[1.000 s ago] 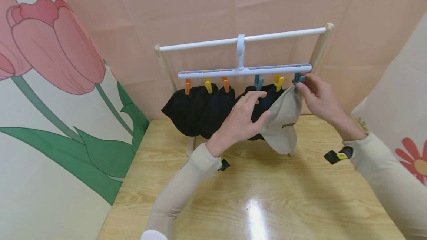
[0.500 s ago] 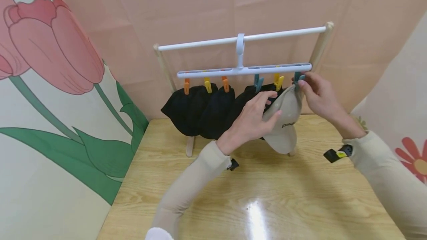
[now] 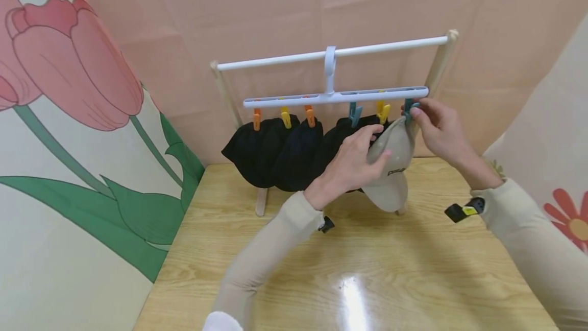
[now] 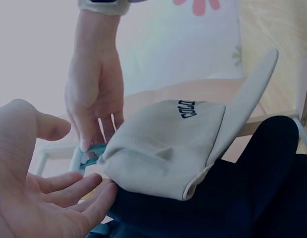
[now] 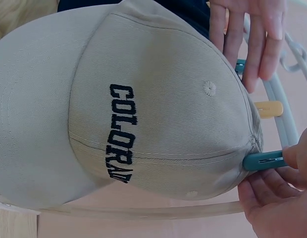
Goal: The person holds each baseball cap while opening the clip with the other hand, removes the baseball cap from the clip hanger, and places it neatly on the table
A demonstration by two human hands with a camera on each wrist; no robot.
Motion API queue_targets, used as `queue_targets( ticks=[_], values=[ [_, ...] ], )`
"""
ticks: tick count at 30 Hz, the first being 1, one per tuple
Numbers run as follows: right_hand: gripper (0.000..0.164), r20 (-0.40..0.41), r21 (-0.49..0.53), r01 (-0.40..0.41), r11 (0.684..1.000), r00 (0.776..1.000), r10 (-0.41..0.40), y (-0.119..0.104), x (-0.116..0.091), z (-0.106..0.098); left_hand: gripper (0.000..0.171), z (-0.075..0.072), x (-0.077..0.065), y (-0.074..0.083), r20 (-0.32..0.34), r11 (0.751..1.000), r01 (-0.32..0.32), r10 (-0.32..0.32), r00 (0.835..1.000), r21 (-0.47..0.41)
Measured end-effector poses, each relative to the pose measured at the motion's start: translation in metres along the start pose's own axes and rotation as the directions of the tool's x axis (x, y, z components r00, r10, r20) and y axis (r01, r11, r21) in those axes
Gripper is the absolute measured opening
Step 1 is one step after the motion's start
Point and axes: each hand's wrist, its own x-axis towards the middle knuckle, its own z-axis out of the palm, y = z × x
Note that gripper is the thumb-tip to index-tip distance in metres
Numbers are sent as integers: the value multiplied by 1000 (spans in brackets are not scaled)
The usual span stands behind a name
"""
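A pink cloth backdrop [image 3: 248, 9] fills the top of the head view, with a white panel of large pink tulips [image 3: 78, 60] at the left, behind a glossy wood-grain table [image 3: 413, 269]. On it stands a rack with pale wooden posts and a white crossbar [image 3: 390, 46]; over the crossbar's middle hooks a long pale-blue plastic hanger [image 3: 381, 97]. The hanger carries six clips: left to right, an orange clip [image 3: 256, 119], a yellow clip [image 3: 286, 117], a second orange clip [image 3: 310, 116], a teal clip [image 3: 355, 115], a second yellow clip [image 3: 384, 114] and an end teal clip [image 3: 408, 109]. Overlapping dark fabric caps [image 3: 257, 152] hang beneath the first five, their number hard to count. Right of centre, a beige fabric cap [image 3: 397, 152] with dark lettering hangs brim downward, its edge at the end teal clip. Your right hand [image 3: 443, 132] pinches that clip between thumb and fingers. Your left hand [image 3: 351, 165] has its fingers loosely extended beside the beige fabric cap; you cannot tell whether they touch it.
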Motion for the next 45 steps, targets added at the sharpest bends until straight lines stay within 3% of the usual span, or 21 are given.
queue_targets(
  ticks=[8,20,25,38,45],
  values=[
    [41,26,-17,-58,998,998,58,1,-2,-5,59,6,9,0,7,1000,13,-13,1000,-10],
    [33,58,134,-93,987,995,86,4,0,-9,59,13,17,-1,64,992,104,-99,993,-77],
    [36,99,139,-112,984,990,99,6,1,-14,59,17,22,0,81,984,154,-147,986,-86],
    [39,101,79,-95,992,991,87,9,2,-14,51,24,33,0,67,976,198,-192,979,-95],
    [39,106,85,-113,990,989,104,9,1,-14,40,33,40,2,7,971,223,-223,975,-84]
  ],
)
